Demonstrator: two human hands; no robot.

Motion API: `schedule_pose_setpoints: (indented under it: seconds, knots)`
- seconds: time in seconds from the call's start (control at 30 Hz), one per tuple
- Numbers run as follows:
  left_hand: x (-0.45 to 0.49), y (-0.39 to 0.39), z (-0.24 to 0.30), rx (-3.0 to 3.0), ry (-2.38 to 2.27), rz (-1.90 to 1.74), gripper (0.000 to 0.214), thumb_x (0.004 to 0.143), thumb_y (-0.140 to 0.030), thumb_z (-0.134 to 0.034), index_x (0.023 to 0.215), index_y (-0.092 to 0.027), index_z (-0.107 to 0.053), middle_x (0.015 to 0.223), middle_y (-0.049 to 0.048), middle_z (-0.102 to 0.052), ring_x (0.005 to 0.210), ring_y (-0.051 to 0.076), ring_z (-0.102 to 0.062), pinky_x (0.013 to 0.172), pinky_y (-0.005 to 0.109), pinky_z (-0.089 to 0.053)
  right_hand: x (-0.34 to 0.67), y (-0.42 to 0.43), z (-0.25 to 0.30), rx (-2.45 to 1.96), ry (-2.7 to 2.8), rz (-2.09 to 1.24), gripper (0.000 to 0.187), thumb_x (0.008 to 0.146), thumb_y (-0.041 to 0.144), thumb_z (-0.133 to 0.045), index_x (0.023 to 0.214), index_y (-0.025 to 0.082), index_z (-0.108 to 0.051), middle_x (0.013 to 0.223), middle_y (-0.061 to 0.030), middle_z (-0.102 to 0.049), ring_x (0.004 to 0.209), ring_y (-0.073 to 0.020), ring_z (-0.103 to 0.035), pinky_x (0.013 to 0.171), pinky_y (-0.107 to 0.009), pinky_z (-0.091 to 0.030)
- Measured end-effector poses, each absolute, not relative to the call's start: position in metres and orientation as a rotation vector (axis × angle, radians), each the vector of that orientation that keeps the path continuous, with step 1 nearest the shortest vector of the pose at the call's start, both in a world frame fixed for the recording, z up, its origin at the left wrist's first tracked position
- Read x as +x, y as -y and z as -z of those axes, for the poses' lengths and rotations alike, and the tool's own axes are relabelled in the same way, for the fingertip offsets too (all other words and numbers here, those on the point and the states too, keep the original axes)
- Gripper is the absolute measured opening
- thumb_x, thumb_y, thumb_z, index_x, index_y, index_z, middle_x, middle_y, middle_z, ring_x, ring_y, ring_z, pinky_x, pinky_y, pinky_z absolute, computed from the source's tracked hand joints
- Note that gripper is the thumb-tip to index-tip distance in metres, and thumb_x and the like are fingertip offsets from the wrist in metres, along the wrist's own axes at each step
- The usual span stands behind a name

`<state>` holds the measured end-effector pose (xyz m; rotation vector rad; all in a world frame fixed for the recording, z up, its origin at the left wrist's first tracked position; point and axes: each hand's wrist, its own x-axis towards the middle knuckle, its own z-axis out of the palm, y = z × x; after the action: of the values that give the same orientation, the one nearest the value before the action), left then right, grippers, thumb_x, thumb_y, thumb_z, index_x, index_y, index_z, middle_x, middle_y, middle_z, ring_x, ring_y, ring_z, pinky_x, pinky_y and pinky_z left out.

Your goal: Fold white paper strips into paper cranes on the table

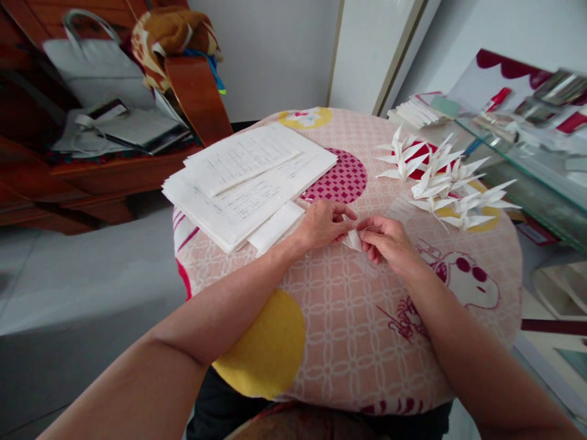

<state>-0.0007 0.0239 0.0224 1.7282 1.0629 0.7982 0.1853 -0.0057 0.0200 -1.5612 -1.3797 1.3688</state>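
Between my two hands is a small folded piece of white paper point(353, 240), low over the middle of the round table. My left hand point(324, 223) pinches its left side, thumb against fingers. On its right side, the fingertips of my right hand point(384, 237) close on the paper. Fingers hide much of its shape. Several white folded paper cranes point(440, 174) stand grouped at the table's right side. A smaller blank paper slip point(277, 226) lies just left of my left hand, partly under a stack of printed sheets point(257, 174).
A patterned pink cloth point(339, 330) covers the table. Along the right edge stands a glass shelf point(518, 177) with clutter and a stack of papers point(415, 111). At left, a wooden chair point(197, 91) holds a white bag point(98, 67) and a laptop point(137, 131).
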Motion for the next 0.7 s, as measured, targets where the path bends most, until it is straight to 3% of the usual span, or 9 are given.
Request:
schedule_pose_setpoints:
  seconds: [0.37,0.53,0.7]
  knots:
    - [0.002,-0.024,-0.025,1.687,-1.024,-0.821,0.013,0.087,-0.02,-0.063,0.09,-0.011,-0.072,0.056,-0.0016,-0.063,0.049,0.007,-0.055,0.052,0.019,-0.044,0.195,0.007,-0.024,-1.457,1.489,-1.436,0.034,0.072,0.047,-0.076,0.066,0.017,-0.064,0.058,0.0002,-0.061,0.041,-0.0081,-0.051,0.035,-0.019,-0.039]
    - [0.002,-0.023,-0.026,1.666,-1.006,-0.729,0.017,0.092,-0.021,-0.061,0.101,-0.01,-0.071,0.056,-0.001,-0.063,0.048,0.008,-0.057,0.052,0.02,-0.044,0.198,0.007,-0.024,-1.45,1.538,-1.461,0.028,0.067,0.041,-0.081,0.07,0.017,-0.067,0.055,0.0026,-0.059,0.042,-0.0079,-0.05,0.038,-0.019,-0.039]
    - [0.0,-0.024,-0.025,1.735,-1.067,-0.621,0.03,0.097,-0.029,-0.057,0.119,-0.012,-0.067,0.055,-0.0013,-0.063,0.051,0.012,-0.061,0.054,0.022,-0.045,0.196,0.007,-0.022,-1.501,1.57,-1.445,0.032,0.067,0.046,-0.081,0.069,0.017,-0.07,0.048,0.0033,-0.054,0.039,-0.0081,-0.047,0.036,-0.02,-0.035]
